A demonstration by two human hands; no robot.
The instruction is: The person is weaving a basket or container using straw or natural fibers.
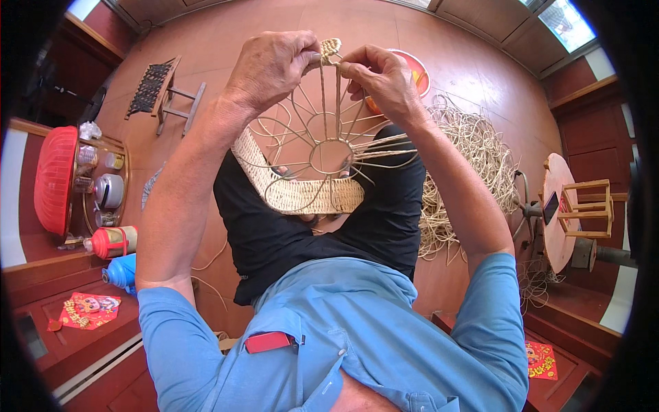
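Between my knees is a round wire frame (pixel 313 145) with loops spreading from a central ring. Pale straw cord is woven thickly along its near and left rim, forming a band (pixel 316 197). At the far rim sits a short woven patch (pixel 331 47). My left hand (pixel 271 69) pinches the frame just left of that patch, fingers closed. On its other side my right hand (pixel 386 79) has thumb and forefinger closed on the straw cord beside the patch. Long cord strands run from the far rim down to the ring; others cross toward my right thigh.
A large heap of loose straw cord (pixel 473 172) lies right of my legs. Behind my right hand stands a red basin (pixel 420 69). A stool with a black woven seat (pixel 152 86) is far left. Thermos flasks (pixel 118 242) stand left; a round wooden tabletop (pixel 553 237) is right.
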